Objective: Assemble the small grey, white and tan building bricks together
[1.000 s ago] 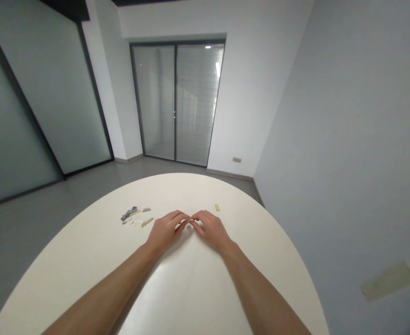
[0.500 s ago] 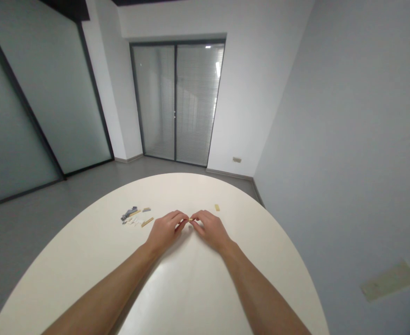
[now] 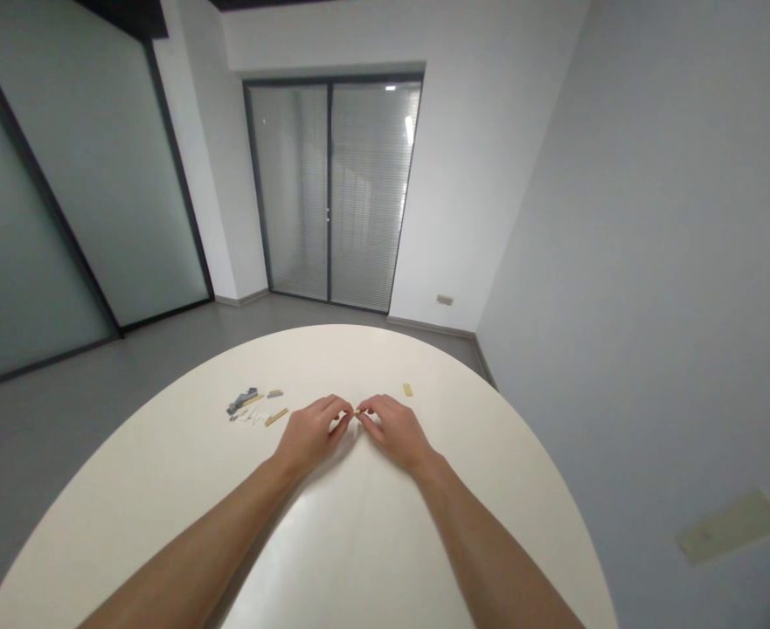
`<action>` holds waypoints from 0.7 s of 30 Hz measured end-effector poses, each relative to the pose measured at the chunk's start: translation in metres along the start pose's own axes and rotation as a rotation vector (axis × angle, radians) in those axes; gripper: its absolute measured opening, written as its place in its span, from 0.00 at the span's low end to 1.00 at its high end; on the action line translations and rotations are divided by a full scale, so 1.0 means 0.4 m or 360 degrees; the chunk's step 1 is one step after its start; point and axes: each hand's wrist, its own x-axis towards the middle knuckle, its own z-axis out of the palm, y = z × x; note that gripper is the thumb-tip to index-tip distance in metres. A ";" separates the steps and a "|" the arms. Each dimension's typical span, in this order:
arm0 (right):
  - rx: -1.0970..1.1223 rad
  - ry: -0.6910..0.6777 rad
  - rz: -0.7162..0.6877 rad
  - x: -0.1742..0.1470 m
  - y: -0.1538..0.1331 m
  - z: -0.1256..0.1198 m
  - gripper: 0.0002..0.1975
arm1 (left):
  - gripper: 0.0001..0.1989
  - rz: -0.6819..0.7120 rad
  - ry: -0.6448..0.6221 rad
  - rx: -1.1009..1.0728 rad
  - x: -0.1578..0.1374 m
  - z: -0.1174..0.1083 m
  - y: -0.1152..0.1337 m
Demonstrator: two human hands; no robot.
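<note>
My left hand (image 3: 317, 428) and my right hand (image 3: 394, 426) meet at the fingertips over the middle of the table. Between them is a small tan piece (image 3: 357, 412), probably a toy building brick, pinched from both sides. Most of it is covered by the fingers, so its exact shape cannot be made out. Left of my left hand lies a long tan brick (image 3: 276, 418). Beyond my right hand, a flat yellowish piece (image 3: 408, 390) rests on the tabletop.
A round white table (image 3: 371, 559) carries everything. On its left side are a pile of grey bricks (image 3: 243, 401), scattered small white pieces (image 3: 252, 417) and a grey-and-tan pair of pieces (image 3: 275, 394). Walls and glass doors (image 3: 330, 192) stand beyond the table.
The fingertips have shifted very slightly around the small tan piece, and less of it shows now. Everything else lies as before.
</note>
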 end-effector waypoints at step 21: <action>-0.0018 -0.0011 -0.0055 0.000 -0.003 -0.004 0.04 | 0.09 0.0037 0.0035 -0.0065 0.001 0.003 -0.005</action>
